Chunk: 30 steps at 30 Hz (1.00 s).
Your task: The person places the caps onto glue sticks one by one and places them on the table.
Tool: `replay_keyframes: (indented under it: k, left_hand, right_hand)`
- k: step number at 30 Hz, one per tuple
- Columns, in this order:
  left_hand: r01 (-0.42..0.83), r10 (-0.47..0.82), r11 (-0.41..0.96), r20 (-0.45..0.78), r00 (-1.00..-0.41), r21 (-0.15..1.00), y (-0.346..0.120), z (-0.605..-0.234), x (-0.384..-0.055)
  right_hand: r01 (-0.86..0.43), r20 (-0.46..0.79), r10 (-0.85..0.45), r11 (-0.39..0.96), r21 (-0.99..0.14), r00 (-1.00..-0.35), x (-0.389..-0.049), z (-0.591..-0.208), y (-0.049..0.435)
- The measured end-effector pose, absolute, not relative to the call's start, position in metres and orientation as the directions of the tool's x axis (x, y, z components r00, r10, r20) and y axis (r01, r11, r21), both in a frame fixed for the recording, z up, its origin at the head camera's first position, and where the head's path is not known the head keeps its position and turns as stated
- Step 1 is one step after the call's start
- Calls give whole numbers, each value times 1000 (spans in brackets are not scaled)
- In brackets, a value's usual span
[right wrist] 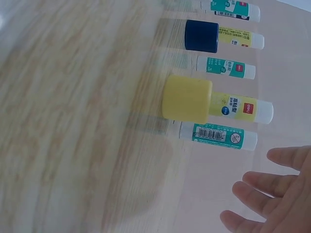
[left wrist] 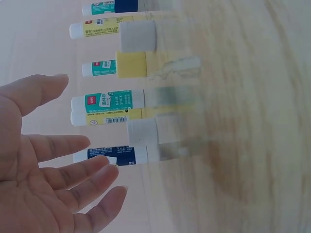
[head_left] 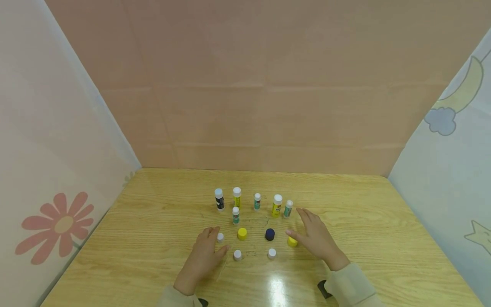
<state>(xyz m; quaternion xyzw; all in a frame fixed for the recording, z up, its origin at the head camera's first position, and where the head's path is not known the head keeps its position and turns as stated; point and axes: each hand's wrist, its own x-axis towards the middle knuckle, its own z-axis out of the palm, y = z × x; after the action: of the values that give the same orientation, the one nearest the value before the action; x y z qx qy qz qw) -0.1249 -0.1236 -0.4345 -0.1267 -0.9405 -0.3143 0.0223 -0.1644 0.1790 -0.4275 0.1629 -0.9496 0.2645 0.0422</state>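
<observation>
Several glue sticks stand upright in a loose group: a navy one, two yellow ones and three green ones. Nearer me are loose caps: yellow ones, a navy one and white ones. My left hand is beside the leftmost white cap, its fingers spread and relaxed. On the other side, my right hand has its thumb by the right yellow cap, partly covering it. Neither hand holds anything.
The wooden table carries everything. A plain tan backdrop rises behind it. Side panels with a flower on the left and a moon on the right flank the table.
</observation>
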Motion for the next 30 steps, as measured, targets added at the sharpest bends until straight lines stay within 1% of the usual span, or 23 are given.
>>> replay_keyframes:
  k: [8,18,25,30]
  left_hand:
    - [221,210,788,86,-974,574,-124,-436,-127]
    - [176,196,798,28,-980,577,-124,-440,-130]
    - [176,190,804,35,-981,568,-123,-442,-132]
    - [178,189,796,42,-981,578,-122,-445,-133]
  right_hand:
    - [-305,136,-275,796,-523,-952,-167,-430,180]
    - [-304,139,-273,786,-538,-952,-169,-431,179]
    - [-315,150,-279,777,-545,-949,-171,-435,181]
    - [-293,132,-266,776,-559,-955,-174,-438,182]
